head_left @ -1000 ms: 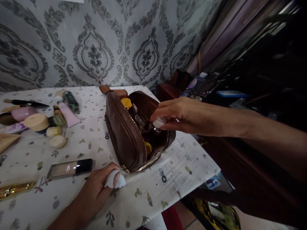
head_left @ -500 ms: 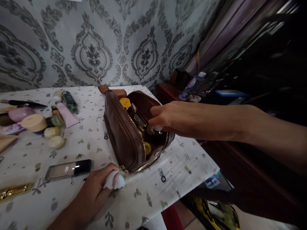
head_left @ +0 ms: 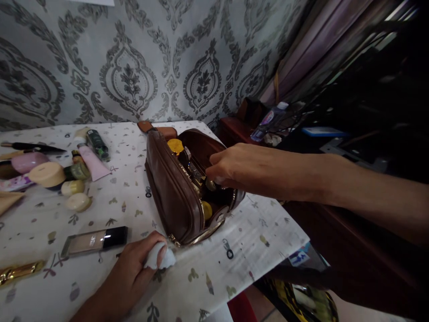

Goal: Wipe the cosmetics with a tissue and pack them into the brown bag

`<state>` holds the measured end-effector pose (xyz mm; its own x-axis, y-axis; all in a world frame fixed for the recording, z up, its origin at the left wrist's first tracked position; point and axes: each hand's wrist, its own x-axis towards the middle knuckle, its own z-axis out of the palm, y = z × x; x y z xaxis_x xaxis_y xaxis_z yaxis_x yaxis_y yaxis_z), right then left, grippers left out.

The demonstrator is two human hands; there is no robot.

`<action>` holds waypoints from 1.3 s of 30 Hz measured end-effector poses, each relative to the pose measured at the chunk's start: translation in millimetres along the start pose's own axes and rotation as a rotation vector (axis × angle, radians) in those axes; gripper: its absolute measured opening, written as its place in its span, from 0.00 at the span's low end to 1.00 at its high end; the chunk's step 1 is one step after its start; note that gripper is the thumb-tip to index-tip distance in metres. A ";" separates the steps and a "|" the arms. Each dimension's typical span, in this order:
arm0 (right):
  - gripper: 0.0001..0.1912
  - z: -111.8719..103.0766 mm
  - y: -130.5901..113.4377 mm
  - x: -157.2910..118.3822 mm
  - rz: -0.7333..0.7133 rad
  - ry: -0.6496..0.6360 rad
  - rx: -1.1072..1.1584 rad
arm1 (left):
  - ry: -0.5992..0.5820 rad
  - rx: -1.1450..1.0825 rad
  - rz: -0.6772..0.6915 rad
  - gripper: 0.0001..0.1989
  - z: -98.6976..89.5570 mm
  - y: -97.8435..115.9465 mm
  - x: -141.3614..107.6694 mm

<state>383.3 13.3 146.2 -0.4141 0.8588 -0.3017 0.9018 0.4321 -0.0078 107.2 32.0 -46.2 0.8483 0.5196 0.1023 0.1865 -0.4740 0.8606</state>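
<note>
The bag (head_left: 169, 190) sits mid-frame on the table (head_left: 259, 246), unzipped, its long axis running from upper left to lower right. The right hand (head_left: 241, 170) comes in from the right edge of the frame and is the nearer to the opening: its bent fingers (head_left: 214, 171) reach in over the right-hand rim, so the inside lies below and to the left of them. A pale thing (head_left: 219, 180) peeps out under the fingertips; the hand hides most of it, and I cannot tell whether they are clamped on it or apart.

The left hand (head_left: 134, 264), lower left of centre, has thumb and fingers pinched on a tissue (head_left: 163, 258), just below the bag's near end. Inside the bag, one yellow cap (head_left: 175, 146) shows at the far end and another yellow piece (head_left: 207, 210) at the near end.

The flat bottle (head_left: 92, 241), left of the left hand, has small lettering too soft to read. The green bottle (head_left: 97, 142) at upper left has print, also illegible, and the clear bottle (head_left: 270, 120) at upper right has a purplish label with no word I can make out
</note>
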 end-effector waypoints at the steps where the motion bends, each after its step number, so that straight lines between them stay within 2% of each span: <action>1: 0.12 0.0 -0.4 1.0 0.012 -0.003 -0.019 | -0.002 0.002 -0.002 0.10 -0.3 0.4 0.1; 10: 0.08 6.7 6.6 6.8 0.020 -0.036 0.067 | -0.007 0.010 -0.007 0.10 -3.4 5.5 0.5; 20: 0.11 17.3 16.9 11.3 -0.028 -0.002 0.211 | -0.018 0.000 -0.017 0.08 -2.1 -2.1 -2.5; 30: 0.08 13.7 18.5 5.6 -0.042 -0.017 0.226 | -0.033 0.003 -0.018 0.12 -4.7 6.9 1.3; 39: 0.09 20.7 17.7 12.1 -0.045 -0.044 0.226 | -0.036 0.010 -0.007 0.10 -4.5 3.5 -0.7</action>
<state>396.9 25.7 122.6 -0.4534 0.8248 -0.3377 0.8893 0.3930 -0.2340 105.1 33.2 -41.0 0.8642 0.4970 0.0786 0.1971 -0.4781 0.8559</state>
